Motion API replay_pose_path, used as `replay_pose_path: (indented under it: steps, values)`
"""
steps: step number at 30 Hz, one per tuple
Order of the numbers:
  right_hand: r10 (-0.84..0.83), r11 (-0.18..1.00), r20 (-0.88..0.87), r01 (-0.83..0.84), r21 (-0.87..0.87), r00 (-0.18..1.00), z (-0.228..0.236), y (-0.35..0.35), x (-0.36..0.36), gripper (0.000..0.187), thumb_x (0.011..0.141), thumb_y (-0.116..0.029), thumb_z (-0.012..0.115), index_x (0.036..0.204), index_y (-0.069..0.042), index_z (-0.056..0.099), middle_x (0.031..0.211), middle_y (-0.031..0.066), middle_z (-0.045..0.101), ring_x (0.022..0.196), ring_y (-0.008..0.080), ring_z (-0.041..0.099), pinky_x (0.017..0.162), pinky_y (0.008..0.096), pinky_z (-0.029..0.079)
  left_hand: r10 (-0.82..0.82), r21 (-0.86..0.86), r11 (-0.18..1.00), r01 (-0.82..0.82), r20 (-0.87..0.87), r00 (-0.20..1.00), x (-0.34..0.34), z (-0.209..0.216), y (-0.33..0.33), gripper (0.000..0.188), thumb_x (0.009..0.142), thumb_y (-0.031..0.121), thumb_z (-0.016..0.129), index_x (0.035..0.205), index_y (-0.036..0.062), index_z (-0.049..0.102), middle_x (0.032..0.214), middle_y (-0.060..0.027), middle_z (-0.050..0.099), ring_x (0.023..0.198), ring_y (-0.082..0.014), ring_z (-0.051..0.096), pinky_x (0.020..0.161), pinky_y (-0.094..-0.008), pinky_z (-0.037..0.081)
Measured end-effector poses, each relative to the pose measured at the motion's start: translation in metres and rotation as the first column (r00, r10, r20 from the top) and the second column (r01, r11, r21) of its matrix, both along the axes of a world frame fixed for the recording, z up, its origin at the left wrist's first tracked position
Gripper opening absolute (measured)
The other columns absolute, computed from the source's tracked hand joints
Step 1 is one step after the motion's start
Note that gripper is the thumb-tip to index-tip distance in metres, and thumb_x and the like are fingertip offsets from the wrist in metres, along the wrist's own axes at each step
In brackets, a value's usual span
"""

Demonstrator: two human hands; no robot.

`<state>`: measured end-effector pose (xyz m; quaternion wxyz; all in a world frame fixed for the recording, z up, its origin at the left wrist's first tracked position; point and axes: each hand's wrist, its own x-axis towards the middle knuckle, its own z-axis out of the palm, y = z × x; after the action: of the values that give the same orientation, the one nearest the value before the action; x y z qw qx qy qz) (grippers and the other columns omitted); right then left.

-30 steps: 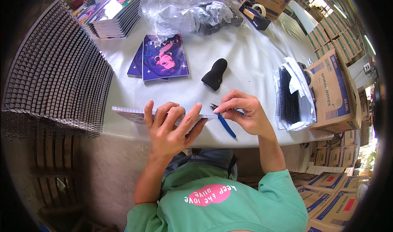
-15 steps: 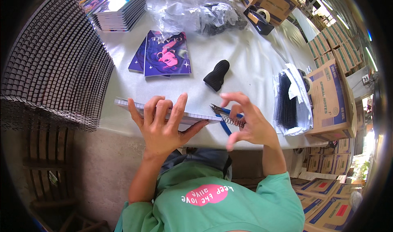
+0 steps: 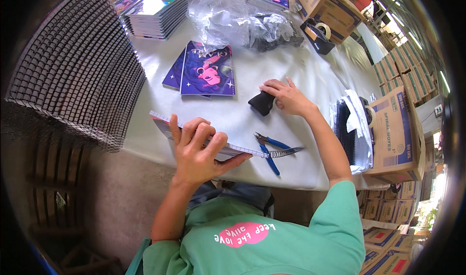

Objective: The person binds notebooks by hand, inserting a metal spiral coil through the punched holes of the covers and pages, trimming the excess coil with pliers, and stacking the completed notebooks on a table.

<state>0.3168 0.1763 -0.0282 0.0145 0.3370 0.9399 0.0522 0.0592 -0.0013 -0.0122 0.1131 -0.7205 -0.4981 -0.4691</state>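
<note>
My left hand (image 3: 196,151) grips a notebook (image 3: 238,148), tilted above the near edge of the table. A dark wire coil (image 3: 280,153) sticks out from the right end of the notebook's edge. Below the coil lie blue-handled cutting pliers (image 3: 272,166), their jaws apart, touched by neither hand. Farther off, my right hand (image 3: 290,98) has its fingers closed over the top of a black, rounded, boot-shaped object (image 3: 262,103) on the table; its exact kind is unclear. Two purple notebooks (image 3: 208,76) with an illustrated cover lie overlapped beyond my left hand.
A tall stack of coil-bound notebooks (image 3: 80,71) stands at the left. Clear plastic bags (image 3: 228,17) and a notebook stack (image 3: 158,20) are at the back. A tape dispenser (image 3: 318,37), bagged black coils (image 3: 343,134) and a cardboard box (image 3: 395,134) line the right.
My right hand has left the coil and reached forward to the black object. The notebook in my left hand now slants down more to the right, and the pliers are in full view.
</note>
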Motion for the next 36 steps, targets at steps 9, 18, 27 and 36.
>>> replay_pose_path:
  steps: [9, 18, 27, 36]
  values:
    - [-0.403, 0.654, -0.897, -0.629, -0.421, 0.18, 0.028, -0.088, -0.032, 0.042, 0.086, -0.01, 0.06, 0.125, 0.0, 0.046, 0.115, 0.0153, 0.06, 0.115, 0.0253, 0.053, 0.098, 0.0374, 0.039, 0.104, -0.003, 0.995, -0.104, 0.067, 0.992, 0.012, -0.002, -0.002, 0.054, 0.052, 0.051, 0.08, 0.064, 0.0102, 0.046, 0.074, -0.0039, 0.045, 0.107, -0.0309, 0.053, 0.108, -0.0566, 0.006]
    - [-0.48, 0.566, -0.865, -0.701, -0.434, 0.149, 0.023, -0.116, -0.044, 0.026, 0.08, -0.015, 0.06, 0.098, 0.002, 0.068, 0.104, 0.0225, 0.065, 0.1, 0.0309, 0.063, 0.09, 0.0377, 0.047, 0.098, -0.011, 0.995, -0.098, 0.048, 0.994, 0.012, 0.0, -0.004, 0.056, 0.058, 0.06, 0.074, 0.06, 0.0094, 0.05, 0.069, -0.0036, 0.043, 0.104, -0.0279, 0.056, 0.109, -0.0563, 0.003]
    - [-0.289, 0.484, -0.938, -0.817, -0.315, 0.191, 0.044, -0.101, -0.051, 0.024, 0.07, 0.008, 0.056, 0.086, 0.0, 0.071, 0.095, 0.0171, 0.068, 0.089, 0.0262, 0.067, 0.085, 0.0339, 0.051, 0.067, -0.044, 0.997, -0.065, 0.057, 0.996, 0.006, -0.003, -0.002, 0.052, 0.059, 0.057, 0.075, 0.071, 0.0103, 0.056, 0.072, -0.0045, 0.047, 0.105, -0.0271, 0.054, 0.109, -0.0559, 0.005]
    - [-0.101, 0.82, -0.738, -0.365, -0.442, 0.667, 0.046, -0.08, -0.074, 0.031, 0.061, 0.009, 0.058, 0.089, 0.0, 0.071, 0.089, 0.0195, 0.068, 0.086, 0.0256, 0.068, 0.081, 0.0375, 0.053, -0.008, -0.013, 1.0, 0.012, 0.238, 0.971, 0.007, -0.003, -0.005, 0.086, 0.056, 0.058, 0.076, 0.118, 0.0071, 0.047, 0.094, -0.0062, 0.059, 0.106, -0.025, 0.053, 0.111, -0.0521, 0.004]
